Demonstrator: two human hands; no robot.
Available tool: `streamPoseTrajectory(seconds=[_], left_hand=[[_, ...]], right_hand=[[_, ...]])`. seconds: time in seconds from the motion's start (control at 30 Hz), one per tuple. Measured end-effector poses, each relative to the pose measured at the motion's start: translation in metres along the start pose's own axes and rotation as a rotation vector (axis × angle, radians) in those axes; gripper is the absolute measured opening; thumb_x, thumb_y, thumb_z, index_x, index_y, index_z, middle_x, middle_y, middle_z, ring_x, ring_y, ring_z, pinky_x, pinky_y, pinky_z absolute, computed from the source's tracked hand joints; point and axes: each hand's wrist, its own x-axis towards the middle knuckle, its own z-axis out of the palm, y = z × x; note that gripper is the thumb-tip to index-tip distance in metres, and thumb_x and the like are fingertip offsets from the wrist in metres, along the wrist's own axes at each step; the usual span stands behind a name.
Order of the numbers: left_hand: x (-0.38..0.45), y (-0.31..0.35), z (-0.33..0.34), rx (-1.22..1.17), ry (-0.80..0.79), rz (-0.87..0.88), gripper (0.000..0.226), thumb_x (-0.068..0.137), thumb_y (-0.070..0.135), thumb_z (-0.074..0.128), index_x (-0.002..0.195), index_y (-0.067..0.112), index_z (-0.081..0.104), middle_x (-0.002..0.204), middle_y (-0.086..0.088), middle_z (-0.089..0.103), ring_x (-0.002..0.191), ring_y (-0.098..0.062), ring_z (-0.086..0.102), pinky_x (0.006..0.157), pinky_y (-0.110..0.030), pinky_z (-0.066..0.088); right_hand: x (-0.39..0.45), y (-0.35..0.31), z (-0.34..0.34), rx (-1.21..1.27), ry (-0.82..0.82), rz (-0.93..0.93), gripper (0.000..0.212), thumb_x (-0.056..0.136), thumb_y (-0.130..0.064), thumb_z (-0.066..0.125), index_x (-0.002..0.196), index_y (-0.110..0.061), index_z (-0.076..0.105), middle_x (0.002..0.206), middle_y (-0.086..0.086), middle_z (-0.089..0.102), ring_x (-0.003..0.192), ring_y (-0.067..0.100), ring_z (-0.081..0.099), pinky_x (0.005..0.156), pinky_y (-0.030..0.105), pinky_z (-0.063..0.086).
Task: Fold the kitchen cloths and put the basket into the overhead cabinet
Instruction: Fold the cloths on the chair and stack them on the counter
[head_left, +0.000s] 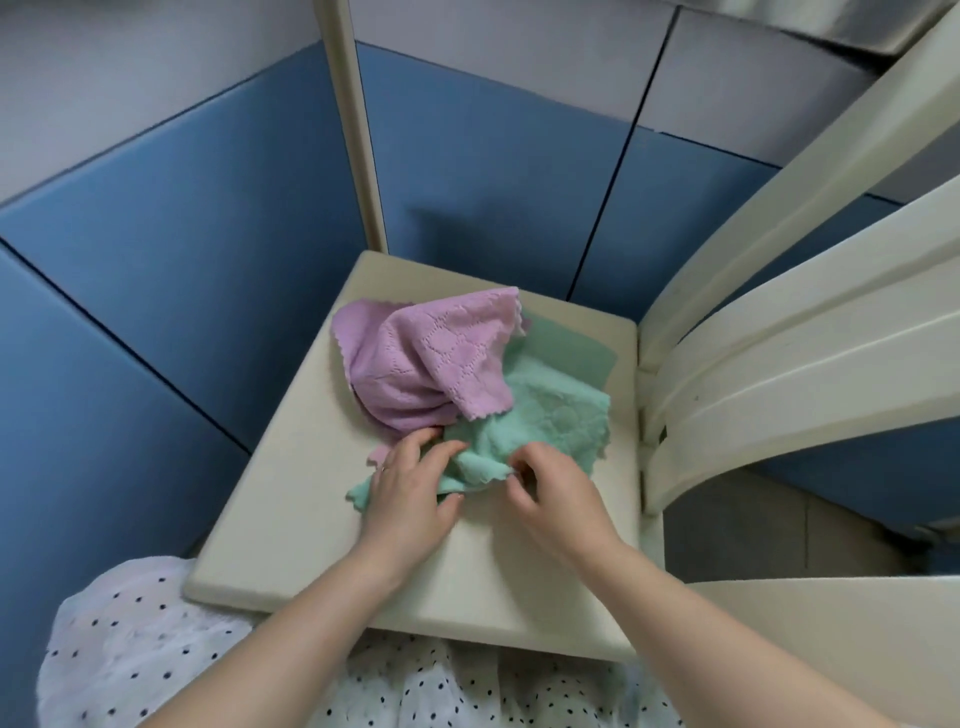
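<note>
A small cream worktop (291, 519) stands in a corner of blue wall panels (171, 270), and two crumpled kitchen cloths lie on it. The pink cloth (415, 364) is heaped on the far left part of the worktop, one scalloped corner flopping down over the green cloth (550, 421), which spreads to the right and toward the near side. Under both cloths, at the far right, a flat dull-green piece (571, 348) shows; whether it is a folded cloth or something else cannot be told.

The left hand (410, 499) lies on the near left edge of the green cloth, fingers curled down into the fabric where the pink and green cloths meet; a ring shows on one finger. The right hand (550, 493) is just to its right, fingertips drawn together and pinching a bunched fold of the green cloth at its near edge. The two hands are close together but not touching.

To the right, cream curved rails (779, 364) rise beside the worktop, and a cream post (358, 156) stands at its far corner. At the near edge, the person's white garment with dark dots (156, 649) fills the bottom of the view.
</note>
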Motion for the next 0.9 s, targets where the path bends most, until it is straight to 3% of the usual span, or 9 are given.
streamPoseTrajectory(seconds=[0.13, 0.2, 0.27, 0.37, 0.47, 0.57, 0.63, 0.7, 0.9], left_hand=[[0.005, 0.023, -0.016, -0.057, 0.176, 0.066, 0.059, 0.069, 0.059, 0.058, 0.118, 0.026, 0.061, 0.122, 0.0, 0.048, 0.116, -0.02, 0.045, 0.1, -0.033, 0.036], [0.013, 0.037, -0.026, -0.107, 0.217, 0.078, 0.055, 0.07, 0.062, 0.05, 0.109, 0.026, 0.065, 0.109, 0.003, 0.05, 0.105, -0.018, 0.048, 0.095, -0.031, 0.042], [0.022, 0.05, -0.039, -0.161, 0.214, 0.098, 0.042, 0.073, 0.055, 0.054, 0.102, 0.027, 0.065, 0.101, 0.005, 0.052, 0.098, -0.016, 0.051, 0.088, -0.033, 0.045], [0.035, 0.067, -0.058, -0.21, 0.176, 0.103, 0.014, 0.079, 0.025, 0.06, 0.092, 0.025, 0.064, 0.094, 0.006, 0.057, 0.09, -0.013, 0.054, 0.08, -0.026, 0.044], [0.045, 0.085, -0.085, -0.193, 0.19, 0.177, 0.019, 0.08, 0.01, 0.054, 0.088, 0.024, 0.064, 0.089, 0.008, 0.06, 0.085, -0.01, 0.053, 0.074, -0.027, 0.041], [0.056, 0.097, -0.114, -0.102, 0.259, 0.202, 0.024, 0.083, 0.01, 0.05, 0.095, 0.021, 0.068, 0.093, 0.008, 0.06, 0.089, -0.009, 0.051, 0.072, -0.025, 0.036], [0.066, 0.099, -0.129, -0.006, 0.272, 0.187, 0.025, 0.089, 0.013, 0.045, 0.098, 0.018, 0.067, 0.1, 0.003, 0.063, 0.099, -0.015, 0.054, 0.075, -0.029, 0.04], [0.072, 0.103, -0.145, 0.024, 0.3, 0.183, 0.025, 0.093, 0.017, 0.04, 0.098, 0.019, 0.065, 0.098, 0.001, 0.066, 0.094, -0.022, 0.058, 0.075, -0.033, 0.045], [0.084, 0.125, -0.198, 0.065, 0.356, 0.317, 0.02, 0.095, 0.024, 0.045, 0.095, 0.022, 0.065, 0.088, 0.004, 0.068, 0.082, -0.021, 0.06, 0.069, -0.036, 0.049]], right_hand=[[0.006, -0.021, -0.028, 0.118, 0.133, -0.022, 0.008, 0.088, -0.02, 0.059, 0.094, -0.014, 0.06, 0.086, -0.001, 0.064, 0.078, 0.018, 0.057, 0.07, 0.033, 0.042], [0.013, -0.03, -0.042, 0.131, 0.195, -0.081, 0.008, 0.088, -0.021, 0.061, 0.094, -0.015, 0.063, 0.085, -0.003, 0.065, 0.077, 0.016, 0.057, 0.071, 0.031, 0.044], [0.017, -0.039, -0.06, 0.114, 0.247, -0.132, 0.008, 0.088, -0.022, 0.062, 0.093, -0.018, 0.065, 0.086, -0.007, 0.065, 0.076, 0.011, 0.055, 0.071, 0.029, 0.047], [0.024, -0.049, -0.088, 0.075, 0.322, -0.214, 0.009, 0.086, -0.021, 0.064, 0.094, -0.019, 0.067, 0.091, -0.008, 0.066, 0.08, 0.01, 0.058, 0.073, 0.027, 0.048], [0.034, -0.059, -0.126, 0.039, 0.308, -0.243, 0.013, 0.087, -0.019, 0.062, 0.098, -0.021, 0.068, 0.094, -0.008, 0.064, 0.086, 0.011, 0.059, 0.078, 0.025, 0.047], [0.048, -0.069, -0.168, -0.075, 0.223, -0.276, 0.021, 0.087, -0.016, 0.061, 0.107, -0.021, 0.069, 0.1, -0.004, 0.064, 0.093, 0.016, 0.06, 0.086, 0.027, 0.047], [0.057, -0.077, -0.194, -0.187, 0.167, -0.298, 0.026, 0.088, -0.014, 0.059, 0.111, -0.021, 0.068, 0.106, 0.0, 0.064, 0.099, 0.018, 0.06, 0.09, 0.031, 0.046], [0.061, -0.086, -0.221, -0.282, 0.138, -0.319, 0.029, 0.087, -0.01, 0.058, 0.113, -0.021, 0.068, 0.109, 0.002, 0.063, 0.101, 0.019, 0.059, 0.091, 0.033, 0.046], [0.075, -0.109, -0.282, -0.491, 0.258, -0.305, 0.024, 0.088, -0.015, 0.052, 0.103, -0.018, 0.07, 0.104, 0.004, 0.064, 0.1, 0.025, 0.057, 0.084, 0.031, 0.045]])
